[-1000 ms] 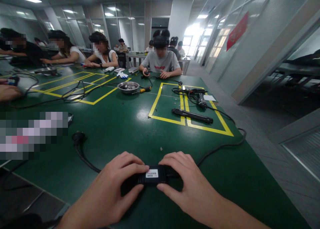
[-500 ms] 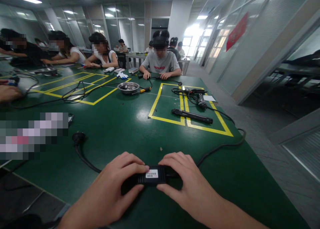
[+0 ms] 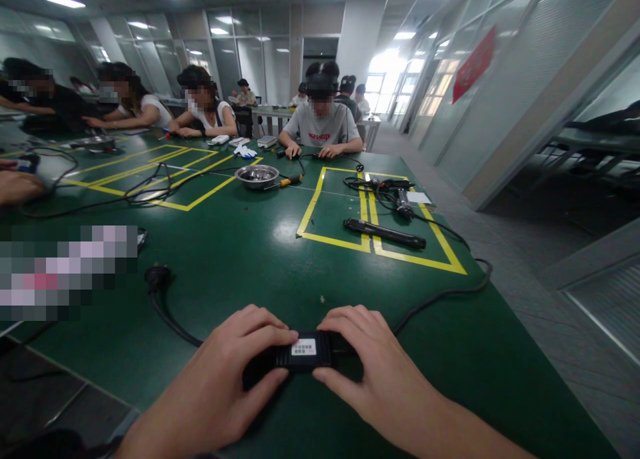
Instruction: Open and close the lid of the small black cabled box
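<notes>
Beyond the steel bowl point(image 3: 257, 183), a grey T-shirt point(image 3: 323, 121) reads "wassup"; nearer than the bowl, the label point(image 3: 303, 347) on a black box point(image 3: 305, 363) is illegible

We see a left hand point(image 3: 234, 362) and a right hand point(image 3: 370, 352), both bare, with slim fingers point(image 3: 273, 339) and thumbs point(image 3: 270, 383), and two long bare forearms point(image 3: 460, 419)

On the green table point(image 3: 225, 259) we see yellow tape lines point(image 3: 420, 261), a metal bowl point(image 3: 253, 184), a black rod point(image 3: 385, 233), a white glove point(image 3: 245, 151) and a black plug point(image 3: 158, 276).
</notes>
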`<state>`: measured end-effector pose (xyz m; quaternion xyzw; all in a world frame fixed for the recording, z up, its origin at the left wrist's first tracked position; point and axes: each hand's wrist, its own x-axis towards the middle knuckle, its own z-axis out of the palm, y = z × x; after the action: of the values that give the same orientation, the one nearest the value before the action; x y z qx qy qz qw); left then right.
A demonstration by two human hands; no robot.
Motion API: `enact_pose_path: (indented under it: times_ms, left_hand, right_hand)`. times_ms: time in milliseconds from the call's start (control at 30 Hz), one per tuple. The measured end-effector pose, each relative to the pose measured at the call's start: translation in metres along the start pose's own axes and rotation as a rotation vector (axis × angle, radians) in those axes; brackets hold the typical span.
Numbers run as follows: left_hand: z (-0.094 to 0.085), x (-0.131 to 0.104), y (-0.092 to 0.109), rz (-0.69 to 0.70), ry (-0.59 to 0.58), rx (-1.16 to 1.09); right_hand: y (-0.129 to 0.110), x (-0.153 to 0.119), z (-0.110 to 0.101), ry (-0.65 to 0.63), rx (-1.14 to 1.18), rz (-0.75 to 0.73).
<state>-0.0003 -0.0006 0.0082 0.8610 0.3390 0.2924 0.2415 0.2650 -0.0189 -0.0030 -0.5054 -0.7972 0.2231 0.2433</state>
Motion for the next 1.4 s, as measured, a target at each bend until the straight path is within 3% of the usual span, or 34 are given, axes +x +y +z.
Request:
enact_pose_path:
  times_ms: [200,433,567,700,933,1233,1400]
  left_hand:
    - [-0.003,0.000,0.003,0.018,0.013,0.010]
    - [0.002,-0.001,-0.012,0.005,0.288,0.184]
    - [0.006,0.000,-0.022,-0.014,0.231,0.258]
    - [0.004,-0.001,-0.014,0.006,0.243,0.270]
    - [0.003,0.001,-0.002,-0.007,0.063,0.163]
    - [0.006,-0.003,-0.007,0.054,0.131,0.148]
    - [0.002,-0.001,-0.004,0.072,0.127,0.146]
  right_hand:
    - [0.001,-0.001,-0.001,-0.001,0.023,0.018]
    - [0.003,-0.008,-0.001,0.049,0.089,0.030]
    - [0.003,-0.005,-0.002,0.035,0.046,-0.052]
    - [0.005,-0.003,-0.001,0.038,-0.009,-0.109]
    - [0.009,-0.004,0.003,0.066,0.007,-0.137]
    - [0.012,-0.004,0.005,0.166,-0.003,-0.214]
    - [0.011,-0.004,0.003,0.132,0.002,-0.211]
